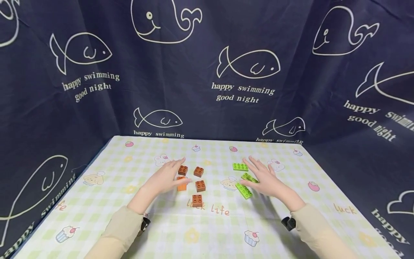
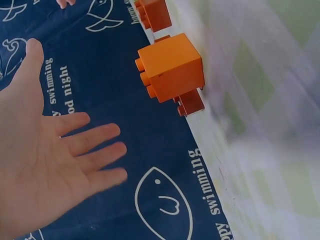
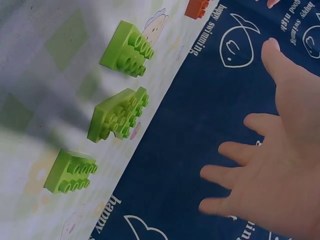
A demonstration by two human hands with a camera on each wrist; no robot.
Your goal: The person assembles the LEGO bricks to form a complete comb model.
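My left hand (image 1: pixel 166 178) is held over the left part of the table with straight, spread fingers and nothing in them. Just below its thumb lies an orange brick (image 1: pixel 181 186), which looks tall and blocky in the left wrist view (image 2: pixel 167 65). Several brown studded bricks, including a near one (image 1: pixel 197 200) and a far one (image 1: pixel 198 171), lie around and right of it. On the other side my right hand (image 1: pixel 265 181) spreads its fingers above several flat green bricks, such as a slanted one (image 1: pixel 244 190) and the farthest (image 1: pixel 240 167). Its thumb and fingers partly cover a middle green brick (image 1: pixel 248 177).
A pale checked tablecloth (image 1: pixel 210 237) with printed cartoons covers the table. Dark blue curtains (image 1: pixel 197 79) with whale and fish drawings stand behind and at both sides. Bare cloth separates the brown bricks from the green ones.
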